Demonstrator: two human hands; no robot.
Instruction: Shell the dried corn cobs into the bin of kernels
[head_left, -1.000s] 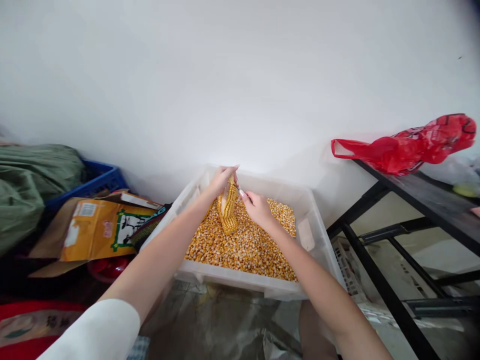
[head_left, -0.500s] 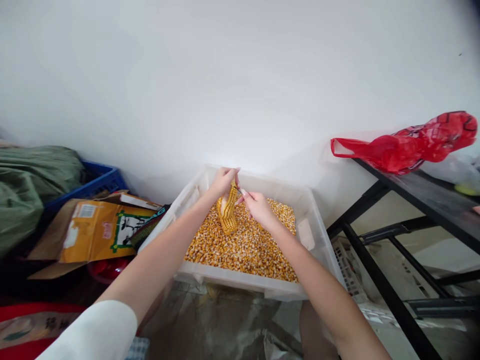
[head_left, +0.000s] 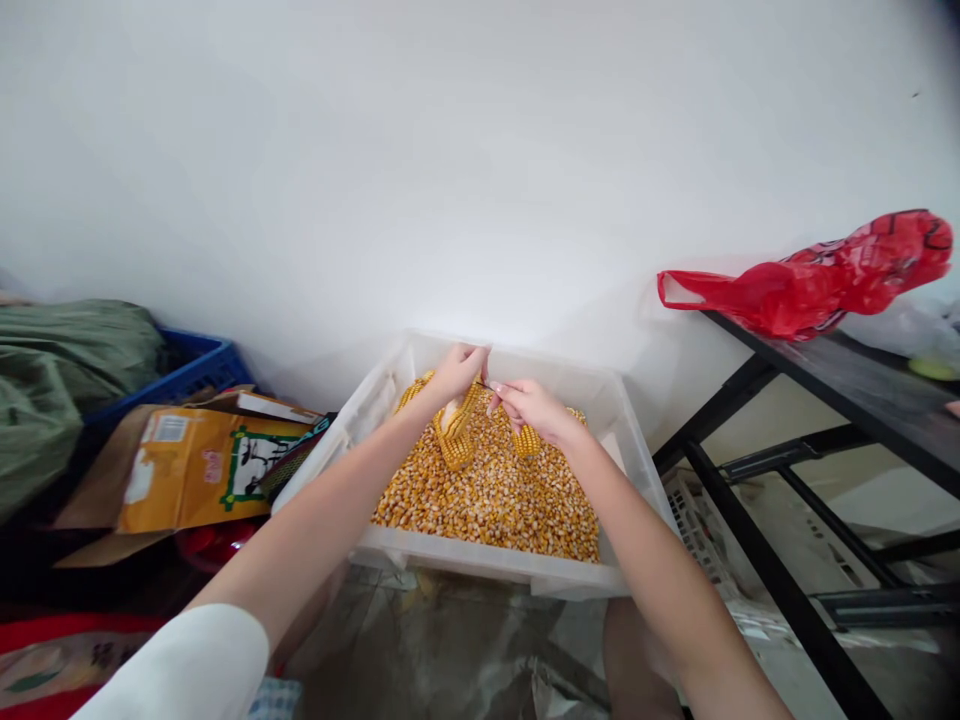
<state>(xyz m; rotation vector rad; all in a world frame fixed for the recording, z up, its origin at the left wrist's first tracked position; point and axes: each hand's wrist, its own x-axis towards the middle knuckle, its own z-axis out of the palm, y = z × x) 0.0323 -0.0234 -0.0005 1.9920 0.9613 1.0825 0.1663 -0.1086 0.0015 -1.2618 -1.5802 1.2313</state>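
Over a translucent plastic bin (head_left: 495,563) of loose corn kernels (head_left: 487,505), my left hand (head_left: 463,368) is closed around the upper end of a corn cob (head_left: 456,448). The cob tilts, its lower end down by the kernels, and a pale bare patch shows on its side. My right hand (head_left: 529,408) is closed close beside it, pinching a thin, metal-looking tool mostly hidden by the fingers; its tip points toward the cob's top. A second cob (head_left: 527,441) lies below my right hand. Another cob (head_left: 415,388) shows behind my left wrist.
At the left are a blue crate (head_left: 199,365) with green cloth and an orange cardboard box (head_left: 191,460). A black metal frame (head_left: 757,510) stands at the right, with a red plastic bag (head_left: 810,285) on top. A white wall (head_left: 480,180) rises behind the bin.
Both hands have shifted slightly right, my left one also a little lower, still holding the cob and tool. The cobs behind my left wrist and below my right hand now show.
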